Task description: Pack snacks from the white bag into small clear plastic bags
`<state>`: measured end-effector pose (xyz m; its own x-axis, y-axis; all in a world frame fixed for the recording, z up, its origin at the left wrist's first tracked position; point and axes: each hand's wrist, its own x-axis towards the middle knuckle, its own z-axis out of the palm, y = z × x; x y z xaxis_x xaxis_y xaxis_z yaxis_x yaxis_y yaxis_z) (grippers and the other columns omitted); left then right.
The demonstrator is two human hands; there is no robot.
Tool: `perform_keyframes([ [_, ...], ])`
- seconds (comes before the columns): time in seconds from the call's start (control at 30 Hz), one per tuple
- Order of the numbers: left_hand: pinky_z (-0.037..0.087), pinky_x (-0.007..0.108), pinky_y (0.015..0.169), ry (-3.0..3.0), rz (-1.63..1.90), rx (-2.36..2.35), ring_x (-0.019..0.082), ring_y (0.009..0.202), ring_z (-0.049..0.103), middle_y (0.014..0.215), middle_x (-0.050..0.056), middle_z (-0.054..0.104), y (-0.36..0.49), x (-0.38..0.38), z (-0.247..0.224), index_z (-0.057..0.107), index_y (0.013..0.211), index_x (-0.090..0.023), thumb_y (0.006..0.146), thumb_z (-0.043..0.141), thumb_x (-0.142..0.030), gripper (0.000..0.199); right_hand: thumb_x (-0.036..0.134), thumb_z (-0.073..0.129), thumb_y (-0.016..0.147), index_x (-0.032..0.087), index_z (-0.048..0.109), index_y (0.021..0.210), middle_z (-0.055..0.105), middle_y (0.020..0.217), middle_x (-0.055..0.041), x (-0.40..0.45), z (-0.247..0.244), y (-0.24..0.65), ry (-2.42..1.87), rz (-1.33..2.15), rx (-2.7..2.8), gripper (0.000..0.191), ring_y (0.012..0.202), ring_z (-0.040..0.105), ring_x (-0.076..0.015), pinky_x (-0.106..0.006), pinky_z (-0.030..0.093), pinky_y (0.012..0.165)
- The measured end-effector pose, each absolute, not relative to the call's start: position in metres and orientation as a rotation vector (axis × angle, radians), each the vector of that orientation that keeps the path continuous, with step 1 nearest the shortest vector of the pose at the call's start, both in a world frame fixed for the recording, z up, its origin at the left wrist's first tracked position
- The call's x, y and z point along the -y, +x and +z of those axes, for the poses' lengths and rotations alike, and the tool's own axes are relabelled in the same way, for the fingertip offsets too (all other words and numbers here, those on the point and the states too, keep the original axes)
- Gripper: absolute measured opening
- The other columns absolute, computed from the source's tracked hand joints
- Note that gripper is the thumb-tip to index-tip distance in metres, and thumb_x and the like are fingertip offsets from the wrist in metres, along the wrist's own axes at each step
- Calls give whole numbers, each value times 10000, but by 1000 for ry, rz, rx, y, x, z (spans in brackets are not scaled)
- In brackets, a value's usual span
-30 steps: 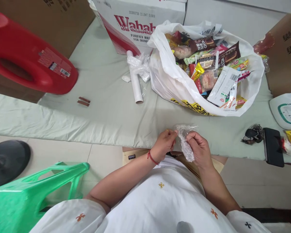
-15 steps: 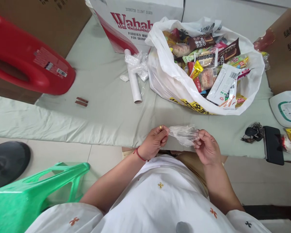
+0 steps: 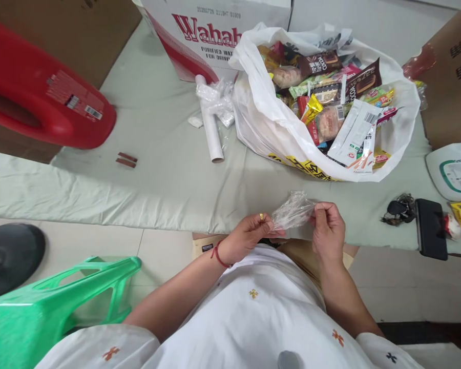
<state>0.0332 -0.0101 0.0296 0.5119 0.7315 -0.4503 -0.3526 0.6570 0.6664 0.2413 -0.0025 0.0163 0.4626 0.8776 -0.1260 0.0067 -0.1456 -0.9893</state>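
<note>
A crumpled piece of clear plastic film [image 3: 293, 211] is stretched between my hands at the table's near edge. My left hand [image 3: 249, 233], with a ring and a red cord bracelet, pinches its left end. Its right end is gripped between thumb and fingers of my right hand [image 3: 328, 228]. Beyond them stands a white plastic bag [image 3: 257, 115], open at the top and full of wrapped snacks [image 3: 330, 123]. Left of the bag lies a white cardboard tube [image 3: 211, 133], with more crumpled clear film [image 3: 218, 100] against it.
A red jug [image 3: 57, 97] and two small brown strips [image 3: 126, 160] are on the left. Keys [image 3: 399, 209], a black phone [image 3: 431, 229] and a white bottle [image 3: 455, 169] lie right. A white carton [image 3: 207, 36] stands behind. A green stool [image 3: 61, 302] is on the floor.
The film has gone from stretched level to bunched and slanting up to the right. My left hand has dropped slightly and moved right; my right hand has turned its knuckles upward.
</note>
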Motion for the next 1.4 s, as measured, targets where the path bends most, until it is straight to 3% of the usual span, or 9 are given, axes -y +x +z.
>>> perform_keyframes([
  [0.1, 563, 383, 971, 674, 665, -877, 207, 913, 730, 872, 42, 758, 32, 12, 30, 610, 795, -193, 815, 792, -668, 509, 570, 696, 906, 229, 593, 875, 665, 914, -12, -3, 16, 234, -1554, 968, 808, 357, 764, 573, -152, -272, 468, 634],
  [0.33, 586, 299, 795, 594, 761, -1021, 182, 904, 684, 875, 32, 698, 25, 3, 31, 601, 789, -192, 741, 825, -691, 548, 577, 707, 932, 247, 554, 835, 511, 624, 68, -7, 21, 229, -1505, 1084, 901, 377, 545, 428, -113, -259, 345, 529],
  [0.47, 422, 227, 572, 727, 883, -1307, 125, 668, 528, 739, -21, 592, 25, 4, 31, 557, 832, -215, 820, 782, -616, 460, 623, 714, 915, 249, 556, 880, 544, 650, 71, -1, 23, 232, -1528, 1128, 896, 408, 495, 427, -99, -254, 333, 474],
  [0.63, 382, 275, 683, 1275, 1081, -1622, 133, 682, 460, 773, -7, 536, 33, 12, 44, 570, 786, -214, 974, 651, -445, 309, 612, 623, 991, 250, 541, 901, 574, 682, 60, 10, 27, 224, -1587, 1034, 1033, 382, 520, 487, -100, -251, 396, 504],
  [0.8, 375, 308, 725, 1638, 818, -1710, 226, 896, 577, 968, 65, 630, 53, 0, 38, 654, 918, -219, 876, 782, -422, 243, 585, 586, 1023, 250, 532, 899, 563, 667, 65, 16, 29, 217, -1556, 1050, 1094, 360, 503, 481, -97, -244, 400, 492],
  [0.93, 359, 303, 733, 1585, 844, -1579, 209, 843, 551, 830, 46, 599, 54, -11, 27, 632, 773, -215, 969, 621, -278, 206, 604, 637, 984, 249, 545, 884, 562, 655, 69, 13, 24, 230, -1576, 1011, 1005, 380, 485, 465, -93, -238, 377, 466],
  [1.1, 326, 269, 665, 1210, 1007, -1468, 140, 662, 434, 708, -22, 512, 46, -12, 26, 572, 729, -209, 942, 640, -309, 245, 714, 682, 896, 240, 596, 865, 619, 695, 33, 9, 15, 254, -1587, 1177, 945, 482, 532, 507, -110, -234, 415, 464],
  [1.27, 354, 259, 692, 1165, 1081, -1437, 137, 684, 445, 738, -19, 536, 52, -8, 29, 621, 763, -209, 935, 681, -359, 236, 797, 702, 814, 256, 681, 1244, 740, 1095, -72, 0, 19, 258, -1548, 1329, 897, 691, 904, 669, -207, -297, 590, 637],
  [1.4, 371, 262, 691, 1242, 1083, -1382, 144, 699, 467, 757, -4, 546, 59, -3, 32, 635, 768, -213, 970, 643, -374, 258, 719, 862, 691, 240, 746, 1106, 725, 921, -39, -14, 29, 252, -1560, 1436, 860, 644, 838, 651, -196, -290, 571, 656],
])
